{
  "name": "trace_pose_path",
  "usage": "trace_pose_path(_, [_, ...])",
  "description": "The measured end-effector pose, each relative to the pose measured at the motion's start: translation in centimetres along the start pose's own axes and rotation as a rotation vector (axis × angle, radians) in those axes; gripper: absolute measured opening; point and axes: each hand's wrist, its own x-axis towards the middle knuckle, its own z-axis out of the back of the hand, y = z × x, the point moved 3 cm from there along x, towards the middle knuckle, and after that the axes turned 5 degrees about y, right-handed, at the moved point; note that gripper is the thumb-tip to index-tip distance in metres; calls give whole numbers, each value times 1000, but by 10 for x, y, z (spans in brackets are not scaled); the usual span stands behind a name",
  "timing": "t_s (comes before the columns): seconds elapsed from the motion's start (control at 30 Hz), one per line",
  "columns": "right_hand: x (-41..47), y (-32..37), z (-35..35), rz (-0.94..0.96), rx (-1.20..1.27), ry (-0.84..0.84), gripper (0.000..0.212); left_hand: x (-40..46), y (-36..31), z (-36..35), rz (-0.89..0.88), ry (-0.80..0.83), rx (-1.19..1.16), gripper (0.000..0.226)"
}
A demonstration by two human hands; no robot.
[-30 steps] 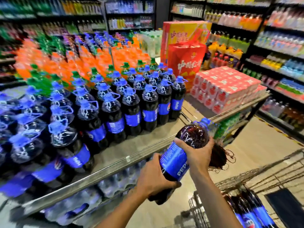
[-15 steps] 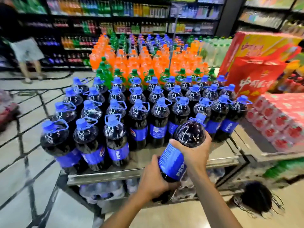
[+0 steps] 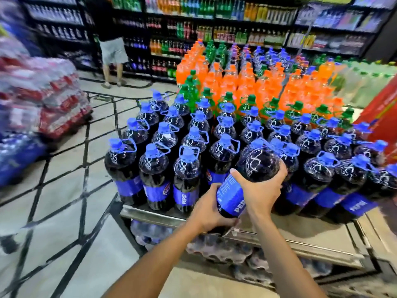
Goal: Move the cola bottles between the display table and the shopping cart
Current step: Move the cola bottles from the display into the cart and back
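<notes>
A large cola bottle (image 3: 253, 168) with a blue label and blue cap is tilted over the front edge of the metal display table (image 3: 300, 233). My left hand (image 3: 208, 209) grips its lower end from below. My right hand (image 3: 261, 190) wraps over its shoulder and label. Behind it, several rows of the same cola bottles (image 3: 187, 168) stand upright on the table. The held bottle hangs over a bare stretch of tabletop between the front-row bottles. The shopping cart is out of view.
Orange bottles (image 3: 247, 80) and green bottles (image 3: 191, 87) fill the back of the table. A red box (image 3: 380, 119) stands at the right. Wrapped packs (image 3: 225, 248) lie on the table's lower shelf. Stacked drink packs (image 3: 43, 100) sit left; a person (image 3: 111, 54) stands at the far shelves.
The view has swung left, away from the cart, and now faces the table. Both hands have carried the bottle closer to the front row, over the table edge.
</notes>
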Motion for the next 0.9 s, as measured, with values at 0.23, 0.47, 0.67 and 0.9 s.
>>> trace_pose_path(0.23, [-5, -4, -29, 91, -165, -3, 126, 20, 38, -8, -49, 29, -236, 96])
trace_pose_path(0.47, [-13, -19, -48, 97, -172, -11, 124, 35, 59, -14, -41, 74, -262, 107])
trace_pose_path(0.67, [-13, -38, -52, 59, -232, -53, 128, 46, 71, -31, -2, 50, -268, 108])
trace_pose_path(0.9, [-25, -58, -57, 29, -301, -74, 128, 49, 88, -46, 2, -42, -289, 98])
